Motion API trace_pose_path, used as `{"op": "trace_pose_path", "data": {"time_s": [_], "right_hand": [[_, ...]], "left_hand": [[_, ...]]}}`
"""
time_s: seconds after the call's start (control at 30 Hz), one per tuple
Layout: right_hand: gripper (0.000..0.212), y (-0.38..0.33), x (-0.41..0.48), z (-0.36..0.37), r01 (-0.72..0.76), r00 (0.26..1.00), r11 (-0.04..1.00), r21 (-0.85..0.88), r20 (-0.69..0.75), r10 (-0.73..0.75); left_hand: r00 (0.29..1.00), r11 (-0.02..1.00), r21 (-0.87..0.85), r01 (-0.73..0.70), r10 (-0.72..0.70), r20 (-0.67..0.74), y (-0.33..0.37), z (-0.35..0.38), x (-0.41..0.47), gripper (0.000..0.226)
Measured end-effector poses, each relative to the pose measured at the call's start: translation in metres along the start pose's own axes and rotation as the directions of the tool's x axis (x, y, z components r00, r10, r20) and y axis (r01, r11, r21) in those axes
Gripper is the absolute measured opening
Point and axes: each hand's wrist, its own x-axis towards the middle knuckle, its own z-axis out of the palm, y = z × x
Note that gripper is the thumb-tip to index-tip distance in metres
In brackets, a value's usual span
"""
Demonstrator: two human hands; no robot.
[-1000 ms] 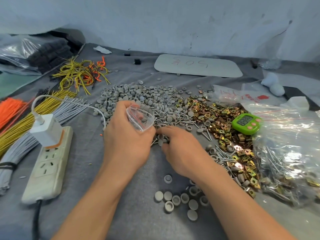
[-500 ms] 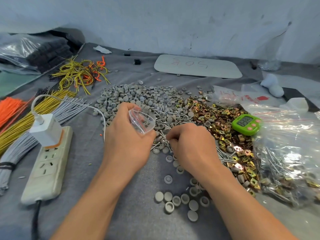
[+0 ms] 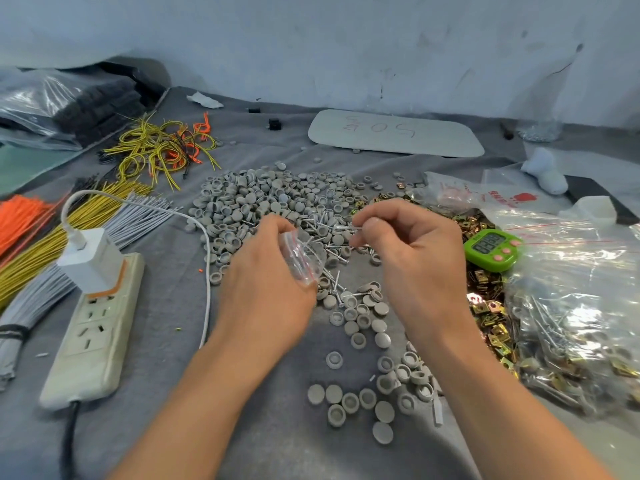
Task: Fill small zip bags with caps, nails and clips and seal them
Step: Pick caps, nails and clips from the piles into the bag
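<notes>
My left grip [image 3: 266, 285] is curled round a small clear zip bag [image 3: 304, 258] with a red seal line, holding it just above the desk [image 3: 156, 393] with its mouth turned toward the other hand. My right grip [image 3: 415, 261] is raised beside it, thumb and fingertips pinching thin nails [image 3: 343, 229] that point at the bag; how many I cannot tell. The two hands are near each other but not touching.

Under and beyond them lies the big heap of grey caps [image 3: 263, 199], with loose nails [image 3: 333, 284] scattered across its near edge. More caps sit in a looser group [image 3: 360, 393] close to my forearms. The brass clips [image 3: 483, 308] form a strip on the right, running past a green timer [image 3: 491, 249] that rests on them. Just right of that is a large clear bag [image 3: 581, 306] holding nails and clips.

On the left, a white charger [image 3: 91, 261] is plugged into a power strip [image 3: 93, 327], and bundles of yellow wires [image 3: 97, 209], orange wires [image 3: 17, 216] and grey wires [image 3: 138, 220] lie beside it. A white board [image 3: 394, 133] with handwriting lies at the far side.
</notes>
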Motion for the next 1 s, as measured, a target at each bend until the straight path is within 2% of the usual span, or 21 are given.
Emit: {"op": "trace_pose_path", "data": {"time_s": [0.17, 0.27, 0.33, 0.43, 0.5, 0.6, 0.7, 0.8, 1.0], "right_hand": [[0.022, 0.000, -0.009, 0.009, 0.148, 0.976, 0.952, -0.269, 0.194, -0.097], [0.025, 0.001, -0.010, 0.013, 0.157, 0.965, 0.961, -0.229, 0.243, -0.099], [0.022, 0.000, -0.008, 0.011, 0.108, 0.977, 0.982, -0.157, 0.200, -0.075], [0.021, 0.006, 0.002, 0.002, -0.015, 1.000, 0.999, -0.030, -0.009, 0.015], [0.022, 0.016, 0.008, -0.004, -0.091, 0.996, 0.977, -0.195, -0.034, 0.085], [0.021, 0.032, 0.004, 0.004, -0.116, 0.938, 0.846, -0.520, 0.224, 0.266], [0.033, 0.038, -0.001, 0.018, 0.021, 0.862, 0.760, -0.649, 0.397, 0.315], [0.037, 0.038, 0.005, 0.021, 0.015, 0.859, 0.697, -0.717, 0.367, 0.359], [0.015, 0.037, -0.001, 0.025, 0.040, 0.875, 0.687, -0.726, 0.357, 0.327]], "left_hand": [[0.994, 0.999, -0.006, -0.045, 0.045, 0.097, 0.006, 0.006, -0.003, 0.037], [0.991, 0.995, -0.061, -0.073, 0.079, 0.104, 0.006, 0.006, -0.004, 0.041], [0.994, 0.990, -0.123, -0.064, 0.074, 0.078, 0.004, 0.005, -0.002, 0.042], [0.999, 0.969, -0.248, 0.013, -0.004, 0.039, 0.003, 0.005, 0.004, 0.039], [0.994, 0.916, -0.386, 0.107, -0.105, 0.024, 0.002, 0.006, 0.007, 0.037], [0.976, 0.832, -0.528, 0.168, -0.216, -0.030, 0.000, 0.004, 0.009, 0.040], [0.971, 0.841, -0.521, 0.149, -0.225, -0.086, 0.000, 0.001, 0.009, 0.040], [0.976, 0.886, -0.449, 0.117, -0.185, -0.112, 0.005, 0.002, 0.008, 0.040], [0.981, 0.918, -0.382, 0.108, -0.160, -0.106, 0.003, -0.001, 0.004, 0.042]]}}
